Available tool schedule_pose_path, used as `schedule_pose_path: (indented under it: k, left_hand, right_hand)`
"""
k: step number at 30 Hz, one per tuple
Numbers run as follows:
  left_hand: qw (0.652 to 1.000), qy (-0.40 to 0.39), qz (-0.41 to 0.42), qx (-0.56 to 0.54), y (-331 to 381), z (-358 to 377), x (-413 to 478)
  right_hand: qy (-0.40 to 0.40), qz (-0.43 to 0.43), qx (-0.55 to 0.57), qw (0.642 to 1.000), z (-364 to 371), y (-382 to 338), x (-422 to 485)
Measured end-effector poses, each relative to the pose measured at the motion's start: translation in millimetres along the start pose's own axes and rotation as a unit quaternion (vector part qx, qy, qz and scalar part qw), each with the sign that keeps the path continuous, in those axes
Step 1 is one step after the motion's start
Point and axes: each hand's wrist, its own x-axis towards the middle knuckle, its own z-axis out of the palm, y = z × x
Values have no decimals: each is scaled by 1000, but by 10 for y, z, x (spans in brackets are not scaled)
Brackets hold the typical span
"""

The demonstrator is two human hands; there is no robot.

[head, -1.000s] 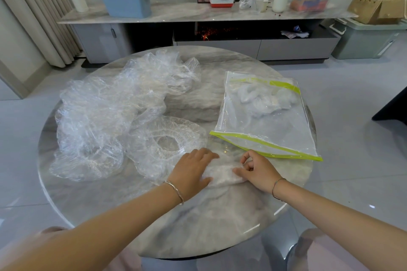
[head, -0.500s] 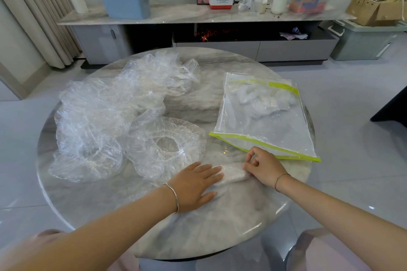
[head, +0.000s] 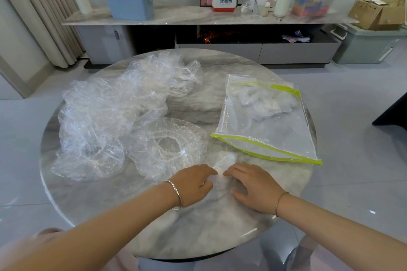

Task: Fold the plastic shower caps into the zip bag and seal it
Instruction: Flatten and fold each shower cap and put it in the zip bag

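A narrow, folded strip of clear crinkled plastic shower cap (head: 222,164) is laid on the glossy, round, grey-marbled desk (head: 198,233), its near end caught between two hands. The left hand (head: 193,185) is pressed down with fingers together, tips on the strip. The right hand (head: 253,187) is laid flat, fingers slightly spread, just beside it. A loose heap of crumpled transparent shower caps (head: 114,112) is piled to the left. The clear zip bag with yellow-green edging (head: 271,136) is set near, beyond the right hand, with folded caps (head: 264,103) inside.
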Motion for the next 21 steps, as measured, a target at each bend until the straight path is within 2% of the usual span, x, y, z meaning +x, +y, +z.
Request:
schedule_pose_path:
  k: [2, 6, 9, 13, 17, 19, 21]
  left_hand:
    - [1000, -2, -7, -7, -25, -25, 4]
    - [998, -13, 7, 61, -94, -24, 36]
    - [996, 12, 14, 84, -125, -2, 70]
    - [997, 69, -14, 41, -115, 0, 109]
    - [994, 95, -50, -14, -94, 24, 137]
    - [993, 97, -66, -31, -91, 42, 154]
    - [992, 94, -77, -32, -84, 59, 177]
  right_hand:
    - [3, 0, -2, 1000, 9, 2, 35]
    - [11, 14, 2, 1000, -4, -64, 100]
    - [24, 81, 66, 994, -35, -85, 127]
    - [20, 182, 250, 951, -86, -84, 171]
    - [-11, 220, 318, 922, -41, -69, 205]
    - [-3, 251, 353, 901, -19, -64, 216]
    - [5, 274, 347, 897, -7, -74, 222]
